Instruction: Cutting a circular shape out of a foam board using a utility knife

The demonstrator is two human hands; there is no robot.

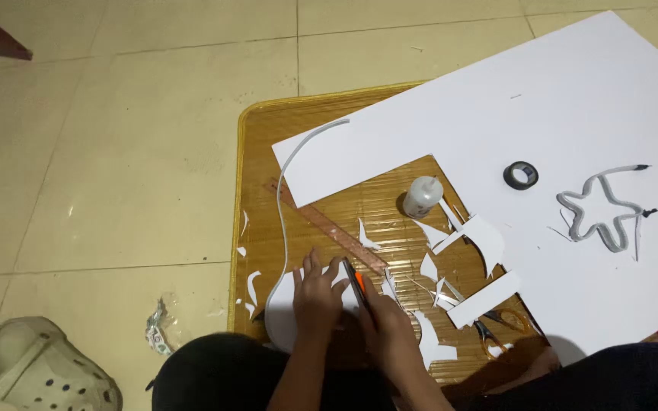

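My left hand point(318, 293) presses flat on a rounded white foam piece point(282, 308) lying on the bamboo mat point(260, 137). My right hand point(387, 326) grips an orange and black utility knife point(357, 283), its blade at the white piece right beside my left fingers. A long thin white strip point(288, 176) curls up from that piece toward the big white sheet point(573, 99). A brown ruler point(329, 228) lies diagonally just beyond my hands.
White offcuts point(470, 240) litter the mat, with a white glue bottle point(423, 196) among them. A black tape roll point(521, 175) and a grey star outline point(603, 211) rest on the sheet. Scissors point(496, 335) lie near my right knee. A pale clog point(43, 373) sits on the tiled floor.
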